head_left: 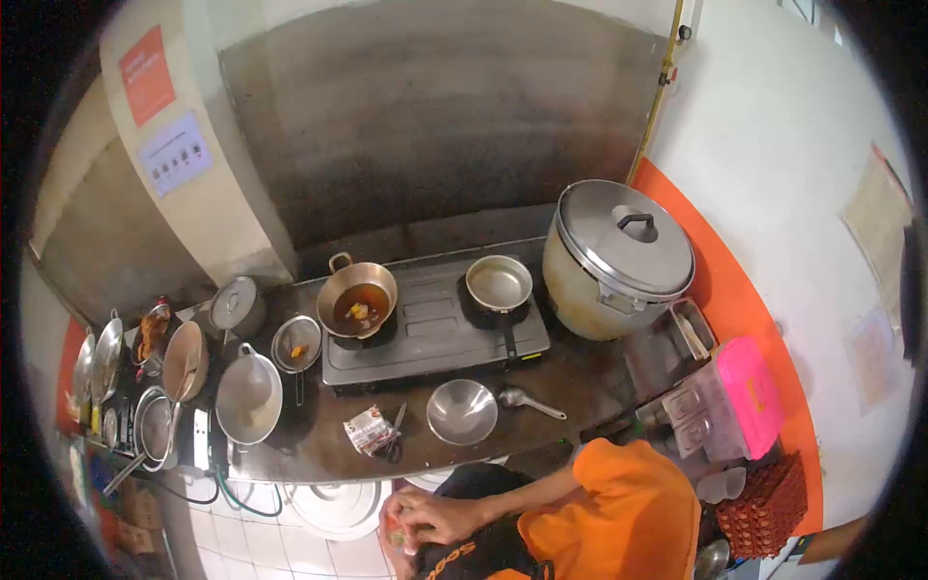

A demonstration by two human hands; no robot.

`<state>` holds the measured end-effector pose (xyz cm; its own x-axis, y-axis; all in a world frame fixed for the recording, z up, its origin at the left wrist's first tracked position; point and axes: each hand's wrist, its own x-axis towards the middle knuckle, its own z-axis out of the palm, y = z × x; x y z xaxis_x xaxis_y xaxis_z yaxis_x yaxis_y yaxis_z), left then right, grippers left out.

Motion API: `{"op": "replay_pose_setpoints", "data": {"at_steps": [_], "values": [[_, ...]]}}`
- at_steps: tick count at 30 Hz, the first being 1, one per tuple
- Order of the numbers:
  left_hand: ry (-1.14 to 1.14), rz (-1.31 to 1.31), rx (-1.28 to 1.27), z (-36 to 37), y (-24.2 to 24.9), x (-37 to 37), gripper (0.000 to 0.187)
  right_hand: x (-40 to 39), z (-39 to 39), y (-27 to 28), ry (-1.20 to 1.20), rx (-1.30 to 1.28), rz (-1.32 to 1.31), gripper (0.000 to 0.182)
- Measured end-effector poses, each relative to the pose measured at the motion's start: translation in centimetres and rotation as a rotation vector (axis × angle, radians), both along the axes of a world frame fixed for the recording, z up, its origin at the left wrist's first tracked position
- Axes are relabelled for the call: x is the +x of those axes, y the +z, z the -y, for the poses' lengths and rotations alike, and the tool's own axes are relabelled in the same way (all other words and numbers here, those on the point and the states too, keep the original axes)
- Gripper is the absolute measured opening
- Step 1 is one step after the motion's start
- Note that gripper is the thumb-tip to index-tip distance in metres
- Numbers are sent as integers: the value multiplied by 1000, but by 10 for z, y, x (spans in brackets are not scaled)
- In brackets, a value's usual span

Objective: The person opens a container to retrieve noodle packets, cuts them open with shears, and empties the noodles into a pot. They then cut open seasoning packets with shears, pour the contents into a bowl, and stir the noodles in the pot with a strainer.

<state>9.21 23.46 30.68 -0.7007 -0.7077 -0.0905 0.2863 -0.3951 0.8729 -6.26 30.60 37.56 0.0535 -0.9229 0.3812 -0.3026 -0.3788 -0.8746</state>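
My left hand (394, 553) is low in the view, its fingers wrapped round a small red-and-green thing (394, 532) that is mostly hidden; I cannot tell its kind. Over it lies my right hand (445, 518), fingers bent and closed onto the same thing. Both hands are close to my body, in front of the counter edge and beside a round white lid (338, 507) below. On the counter nearest them are a torn red-and-white packet (368, 429), a pair of scissors (395, 432) and a steel bowl (462, 412).
A gas stove (430, 353) carries a wok (346, 275) with brown oil and a saucepan (499, 282). Right of it stands a large lidded pot (570, 280). A ladle (532, 403), a strainer (296, 333), a white colander (248, 387) and several pans line the counter.
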Motion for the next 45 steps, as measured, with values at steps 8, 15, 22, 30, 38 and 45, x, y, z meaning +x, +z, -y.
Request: {"op": "replay_pose_setpoints", "data": {"at_steps": [8,15,22,30,38,45], "values": [[-209,192,78,22,25,18,97,-30,22,30,159,-167,-199,40],[-520,105,-217,37,9,41,116,-58,29,42,344,-391,-399,28],[-714,120,-432,41,46,21,119,-73,17,47,380,-121,-483,26],[-675,-87,-336,44,27,23,117,-57,47,70,575,15,-378,24],[-621,-126,-490,47,32,16,107,-57,72,83,659,94,-475,18],[-646,-92,-453,40,42,10,111,-43,67,93,663,130,-727,17]]}}
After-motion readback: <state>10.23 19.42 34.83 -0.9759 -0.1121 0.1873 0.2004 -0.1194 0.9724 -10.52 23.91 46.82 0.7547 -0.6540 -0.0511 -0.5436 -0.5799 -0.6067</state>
